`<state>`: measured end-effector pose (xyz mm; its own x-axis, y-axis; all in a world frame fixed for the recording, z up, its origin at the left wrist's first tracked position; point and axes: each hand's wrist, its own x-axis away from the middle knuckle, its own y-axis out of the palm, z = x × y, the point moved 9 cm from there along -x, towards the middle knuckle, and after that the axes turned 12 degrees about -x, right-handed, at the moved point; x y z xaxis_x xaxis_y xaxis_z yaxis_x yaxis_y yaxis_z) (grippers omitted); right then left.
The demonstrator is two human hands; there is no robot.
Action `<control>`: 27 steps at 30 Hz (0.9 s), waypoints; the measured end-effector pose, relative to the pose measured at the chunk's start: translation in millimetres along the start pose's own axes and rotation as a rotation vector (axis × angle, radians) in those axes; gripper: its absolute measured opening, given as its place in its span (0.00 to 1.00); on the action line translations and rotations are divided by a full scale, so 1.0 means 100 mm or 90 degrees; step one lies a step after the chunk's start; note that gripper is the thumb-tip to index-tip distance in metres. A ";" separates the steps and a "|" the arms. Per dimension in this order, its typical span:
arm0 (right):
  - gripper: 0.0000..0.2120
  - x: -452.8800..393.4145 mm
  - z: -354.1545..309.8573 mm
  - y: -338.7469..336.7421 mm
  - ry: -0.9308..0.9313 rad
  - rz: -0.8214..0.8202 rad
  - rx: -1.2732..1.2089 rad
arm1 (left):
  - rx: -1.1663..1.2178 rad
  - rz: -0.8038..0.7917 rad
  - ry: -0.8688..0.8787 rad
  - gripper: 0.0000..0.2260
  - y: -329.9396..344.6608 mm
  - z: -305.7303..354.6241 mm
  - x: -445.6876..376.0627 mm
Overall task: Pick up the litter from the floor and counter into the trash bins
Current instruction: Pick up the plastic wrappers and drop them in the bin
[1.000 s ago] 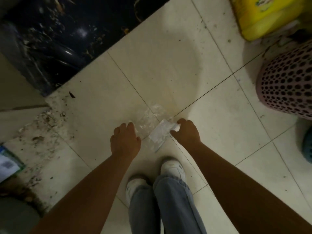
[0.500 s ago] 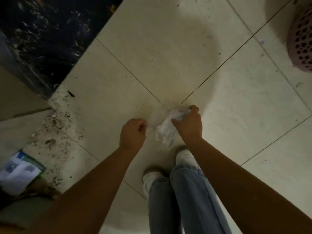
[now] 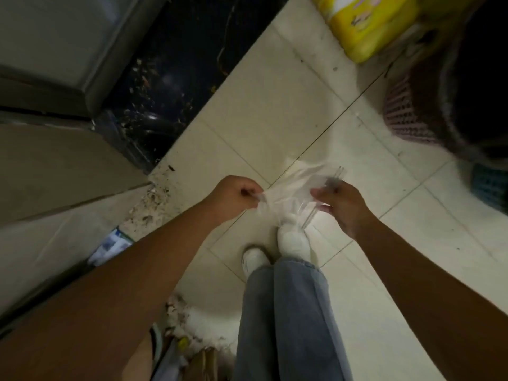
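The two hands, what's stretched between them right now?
In the head view, a clear plastic bag spans the gap, pinched by the left hand at one end and the right hand at the other, above pale floor tiles.

Clear, crinkled plastic wrapper (image 3: 295, 188) above glossy cream floor tiles (image 3: 261, 111); beside them, polished black stone (image 3: 176, 64).

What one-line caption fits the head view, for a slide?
Both hands, left and right, hold a clear plastic bag above the tiled floor.
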<state>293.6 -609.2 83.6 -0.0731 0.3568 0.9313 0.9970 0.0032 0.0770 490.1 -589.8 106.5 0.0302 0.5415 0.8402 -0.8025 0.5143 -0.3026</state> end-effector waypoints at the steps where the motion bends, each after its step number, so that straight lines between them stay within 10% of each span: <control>1: 0.11 0.18 -0.22 -0.09 -0.041 0.032 0.006 | 0.000 0.001 -0.001 0.10 -0.06 0.19 0.06; 13: 0.13 1.54 -1.80 -1.58 -0.189 0.248 -0.119 | -0.232 0.094 0.135 0.15 0.06 2.63 0.56; 20: 0.05 1.93 -1.47 -3.05 -0.128 0.475 -0.343 | -0.565 0.050 0.222 0.17 0.74 3.28 0.73; 27: 0.21 2.00 -1.03 -4.20 -0.123 0.506 -0.581 | -0.783 0.015 0.359 0.19 1.69 4.02 0.70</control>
<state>-142.0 -635.6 274.2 0.6301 0.0942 0.7708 0.3738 -0.9069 -0.1947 116.9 -732.7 295.3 0.5008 0.6030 0.6209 0.2329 0.5971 -0.7676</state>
